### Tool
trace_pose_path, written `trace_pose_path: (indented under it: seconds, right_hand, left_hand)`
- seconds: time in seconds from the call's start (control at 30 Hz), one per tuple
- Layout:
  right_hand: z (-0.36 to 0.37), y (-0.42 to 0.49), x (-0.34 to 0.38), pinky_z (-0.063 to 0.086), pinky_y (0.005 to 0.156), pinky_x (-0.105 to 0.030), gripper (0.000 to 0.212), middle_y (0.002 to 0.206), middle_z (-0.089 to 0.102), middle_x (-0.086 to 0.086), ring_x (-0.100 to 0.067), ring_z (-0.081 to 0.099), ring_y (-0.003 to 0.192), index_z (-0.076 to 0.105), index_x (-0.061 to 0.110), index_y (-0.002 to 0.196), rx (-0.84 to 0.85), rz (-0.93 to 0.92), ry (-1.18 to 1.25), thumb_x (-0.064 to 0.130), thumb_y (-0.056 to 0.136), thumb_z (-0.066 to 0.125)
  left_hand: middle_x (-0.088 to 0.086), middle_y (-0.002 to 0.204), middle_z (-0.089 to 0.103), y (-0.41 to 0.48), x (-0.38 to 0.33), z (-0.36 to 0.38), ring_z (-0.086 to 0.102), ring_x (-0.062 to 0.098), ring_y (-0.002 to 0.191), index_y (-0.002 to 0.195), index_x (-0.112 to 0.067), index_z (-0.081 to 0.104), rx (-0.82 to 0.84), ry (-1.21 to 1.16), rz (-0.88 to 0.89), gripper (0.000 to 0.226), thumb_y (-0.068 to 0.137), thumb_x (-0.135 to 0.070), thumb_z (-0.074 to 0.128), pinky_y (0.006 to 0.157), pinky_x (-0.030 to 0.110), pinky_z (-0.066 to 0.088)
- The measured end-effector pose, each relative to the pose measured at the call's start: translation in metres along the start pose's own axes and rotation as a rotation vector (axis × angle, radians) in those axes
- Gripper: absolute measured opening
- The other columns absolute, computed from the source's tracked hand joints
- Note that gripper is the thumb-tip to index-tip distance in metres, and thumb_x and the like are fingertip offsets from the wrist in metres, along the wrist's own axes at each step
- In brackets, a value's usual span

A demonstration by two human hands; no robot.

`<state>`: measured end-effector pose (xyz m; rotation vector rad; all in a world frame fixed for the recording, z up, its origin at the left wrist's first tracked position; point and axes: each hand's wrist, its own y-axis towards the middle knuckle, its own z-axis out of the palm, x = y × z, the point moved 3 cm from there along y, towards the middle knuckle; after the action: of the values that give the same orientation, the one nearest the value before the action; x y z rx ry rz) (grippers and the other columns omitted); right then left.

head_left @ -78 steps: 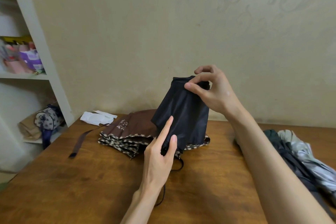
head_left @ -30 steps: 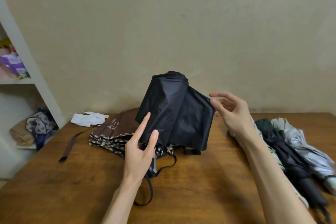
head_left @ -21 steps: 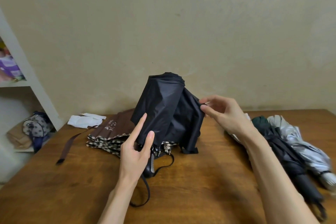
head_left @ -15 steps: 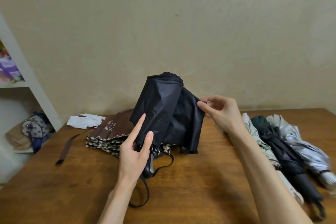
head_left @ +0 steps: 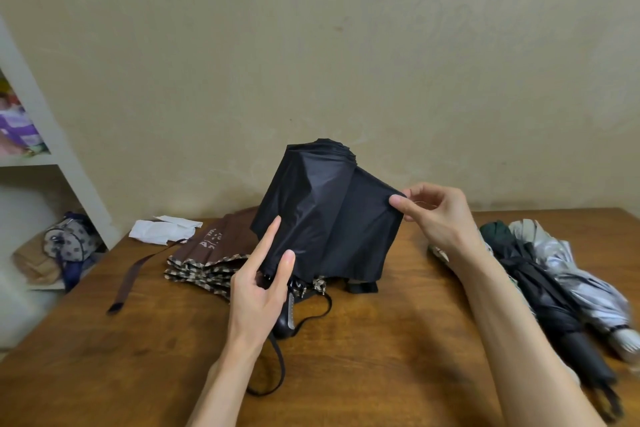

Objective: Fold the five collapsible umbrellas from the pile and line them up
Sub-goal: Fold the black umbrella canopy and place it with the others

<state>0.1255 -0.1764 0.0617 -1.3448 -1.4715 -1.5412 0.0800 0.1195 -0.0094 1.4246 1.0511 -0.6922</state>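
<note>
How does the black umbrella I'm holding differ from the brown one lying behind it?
The black umbrella is plain; the brown umbrella has a checked hem. The black umbrella stands upright, left hand at its handle, right hand pinching its canopy; the brown umbrella lies flat on the table. Both are unrolled.

Wooden tabletop (head_left: 381, 357): brown check-edged umbrella (head_left: 214, 250), brown strap (head_left: 130, 279) and white cloth (head_left: 156, 230) at left; dark folded umbrella (head_left: 547, 295) beside silver umbrella (head_left: 581, 274) at right.
</note>
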Motion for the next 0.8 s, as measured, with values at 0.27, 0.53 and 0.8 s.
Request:
trace_pose_path:
  seconds: [0.27,0.53,0.8]
  right_hand:
    - [-0.006,0.002,-0.004,0.06,0.077,-0.034,0.004,0.08,0.08,-0.005,-0.016,0.071,0.075,0.077,0.013,0.096,-0.062,-0.026,0.008,0.012,0.095,0.08]
    - [0.024,-0.007,-0.013,0.062,0.092,-0.04,0.022,0.105,0.082,0.002,-0.018,0.076,0.104,0.08,0.015,0.109,0.04,0.24,0.136,0.033,0.098,0.077]
    - [0.042,-0.02,0.02,0.065,0.074,-0.038,0.021,0.093,0.083,0.002,-0.014,0.079,0.091,0.081,0.01,0.101,-0.024,0.012,0.065,0.029,0.103,0.071]
  left_hand:
    - [0.033,0.127,0.064,-0.001,0.001,0.004,0.042,0.051,0.046,0.153,-0.054,0.047,-0.008,-0.024,0.003,0.058,0.103,-0.029,0.065,0.041,0.057,0.044]
    - [-0.019,0.139,0.067,-0.007,-0.01,0.011,0.05,0.031,0.046,0.15,-0.052,0.051,-0.055,-0.15,0.003,0.056,0.101,-0.029,0.064,0.042,0.033,0.048]
    - [-0.012,0.121,0.075,-0.004,-0.002,0.01,0.046,0.038,0.045,0.154,-0.055,0.044,-0.091,-0.047,0.015,0.058,0.103,-0.035,0.063,0.044,0.045,0.051]
